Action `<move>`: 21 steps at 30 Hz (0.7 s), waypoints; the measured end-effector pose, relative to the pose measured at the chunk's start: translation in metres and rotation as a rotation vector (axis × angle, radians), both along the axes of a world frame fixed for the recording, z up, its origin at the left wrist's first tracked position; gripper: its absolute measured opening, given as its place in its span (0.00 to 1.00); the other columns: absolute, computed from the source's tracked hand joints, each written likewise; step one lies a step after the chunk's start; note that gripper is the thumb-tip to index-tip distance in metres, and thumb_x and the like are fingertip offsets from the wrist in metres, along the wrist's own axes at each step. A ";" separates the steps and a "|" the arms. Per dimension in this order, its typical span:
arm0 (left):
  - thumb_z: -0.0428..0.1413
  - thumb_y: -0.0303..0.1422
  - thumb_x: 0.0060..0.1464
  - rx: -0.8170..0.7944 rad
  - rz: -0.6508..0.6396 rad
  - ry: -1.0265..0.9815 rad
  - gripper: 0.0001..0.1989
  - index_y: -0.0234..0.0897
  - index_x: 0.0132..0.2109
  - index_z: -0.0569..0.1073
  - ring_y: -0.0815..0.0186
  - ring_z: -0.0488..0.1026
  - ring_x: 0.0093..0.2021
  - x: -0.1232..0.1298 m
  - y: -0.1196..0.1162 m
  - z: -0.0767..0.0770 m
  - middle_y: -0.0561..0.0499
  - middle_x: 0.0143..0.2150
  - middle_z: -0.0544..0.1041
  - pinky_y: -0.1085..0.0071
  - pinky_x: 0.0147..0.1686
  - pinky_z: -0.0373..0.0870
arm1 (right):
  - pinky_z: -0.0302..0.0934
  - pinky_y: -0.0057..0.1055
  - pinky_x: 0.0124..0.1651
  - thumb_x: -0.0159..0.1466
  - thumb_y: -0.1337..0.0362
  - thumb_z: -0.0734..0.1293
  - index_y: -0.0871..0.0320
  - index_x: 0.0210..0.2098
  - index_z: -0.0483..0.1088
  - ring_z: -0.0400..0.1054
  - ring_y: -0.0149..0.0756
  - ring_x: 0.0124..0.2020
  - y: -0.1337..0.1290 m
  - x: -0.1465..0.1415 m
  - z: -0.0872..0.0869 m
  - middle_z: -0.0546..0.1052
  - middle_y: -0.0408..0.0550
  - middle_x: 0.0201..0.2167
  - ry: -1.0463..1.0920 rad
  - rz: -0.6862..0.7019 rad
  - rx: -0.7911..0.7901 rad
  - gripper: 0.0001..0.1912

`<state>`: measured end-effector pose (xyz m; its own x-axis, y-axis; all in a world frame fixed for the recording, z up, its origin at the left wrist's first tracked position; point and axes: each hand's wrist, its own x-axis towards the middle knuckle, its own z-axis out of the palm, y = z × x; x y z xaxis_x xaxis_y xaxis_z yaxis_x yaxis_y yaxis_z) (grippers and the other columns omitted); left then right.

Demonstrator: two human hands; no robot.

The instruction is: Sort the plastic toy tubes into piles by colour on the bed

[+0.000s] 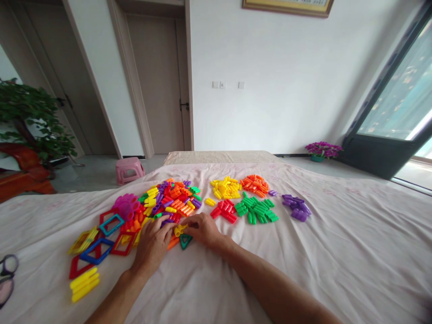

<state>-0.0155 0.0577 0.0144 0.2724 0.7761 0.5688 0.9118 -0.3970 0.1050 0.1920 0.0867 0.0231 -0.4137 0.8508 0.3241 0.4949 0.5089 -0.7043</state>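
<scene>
A mixed heap of plastic tube-shaped building pieces (173,195) in several colours lies on the cloth-covered bed or table. My left hand (153,238) rests over the near edge of this heap, fingers stretched forward and apart, with their tips partly hidden among the pieces. Just right of it, my right hand (204,230) is closed, its fingertips pinching at a small yellow plastic piece (179,230) between both hands. Under that piece lie a green triangle frame (185,241) and an orange piece (173,243).
Single-colour piles lie to the right: yellow (227,187), orange (254,185), red (224,211), green (258,208) and purple (297,208). Leftward are magenta flower shapes (126,206), a blue square frame (97,252), yellow tubes (84,284) and glasses (8,274).
</scene>
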 end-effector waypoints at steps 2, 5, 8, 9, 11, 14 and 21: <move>0.51 0.30 0.61 0.005 -0.004 -0.010 0.13 0.45 0.45 0.80 0.59 0.73 0.46 0.000 0.000 0.000 0.49 0.52 0.77 0.58 0.50 0.67 | 0.59 0.22 0.33 0.59 0.65 0.72 0.50 0.44 0.80 0.72 0.30 0.31 0.001 0.001 -0.002 0.81 0.40 0.31 0.017 0.000 -0.015 0.14; 0.52 0.30 0.60 0.010 -0.011 -0.032 0.13 0.45 0.44 0.80 0.59 0.73 0.46 -0.001 0.001 -0.001 0.49 0.51 0.78 0.57 0.50 0.68 | 0.60 0.23 0.33 0.59 0.63 0.72 0.50 0.43 0.80 0.73 0.31 0.31 0.003 0.002 -0.004 0.81 0.41 0.31 0.032 -0.012 -0.037 0.12; 0.52 0.30 0.61 0.011 -0.027 -0.075 0.12 0.44 0.45 0.80 0.59 0.73 0.47 -0.003 0.002 -0.003 0.50 0.49 0.79 0.58 0.51 0.68 | 0.62 0.23 0.34 0.60 0.60 0.72 0.51 0.43 0.80 0.73 0.33 0.32 0.003 0.002 -0.006 0.81 0.42 0.33 0.054 -0.011 -0.063 0.11; 0.52 0.31 0.61 0.013 -0.037 -0.095 0.12 0.44 0.45 0.79 0.59 0.74 0.47 -0.004 0.002 -0.003 0.50 0.49 0.79 0.59 0.51 0.69 | 0.62 0.24 0.34 0.60 0.59 0.72 0.51 0.43 0.80 0.73 0.33 0.32 0.003 0.002 -0.006 0.81 0.42 0.33 0.069 -0.009 -0.074 0.12; 0.51 0.31 0.62 0.029 -0.061 -0.140 0.12 0.44 0.46 0.79 0.60 0.74 0.48 -0.006 0.003 -0.003 0.50 0.48 0.79 0.60 0.52 0.69 | 0.63 0.24 0.35 0.59 0.60 0.72 0.52 0.43 0.80 0.74 0.34 0.33 0.004 0.004 -0.004 0.82 0.42 0.34 0.112 -0.007 -0.083 0.12; 0.50 0.31 0.62 0.101 -0.088 -0.198 0.12 0.42 0.46 0.78 0.61 0.74 0.49 -0.010 0.004 0.001 0.49 0.48 0.79 0.61 0.53 0.69 | 0.65 0.26 0.38 0.60 0.62 0.71 0.54 0.42 0.80 0.74 0.35 0.35 0.007 0.010 0.000 0.82 0.44 0.37 0.178 -0.026 -0.038 0.11; 0.51 0.30 0.60 0.260 0.050 -0.187 0.11 0.43 0.44 0.78 0.59 0.74 0.52 -0.025 0.004 0.013 0.49 0.49 0.80 0.56 0.57 0.64 | 0.65 0.32 0.45 0.61 0.61 0.70 0.53 0.41 0.79 0.74 0.38 0.39 0.031 0.040 0.011 0.81 0.45 0.37 0.158 -0.301 0.177 0.09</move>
<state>-0.0407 0.0620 0.0277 0.1099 0.6083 0.7861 0.9053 -0.3878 0.1735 0.2316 0.1181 0.0338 -0.0872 0.8515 0.5170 0.5328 0.4784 -0.6981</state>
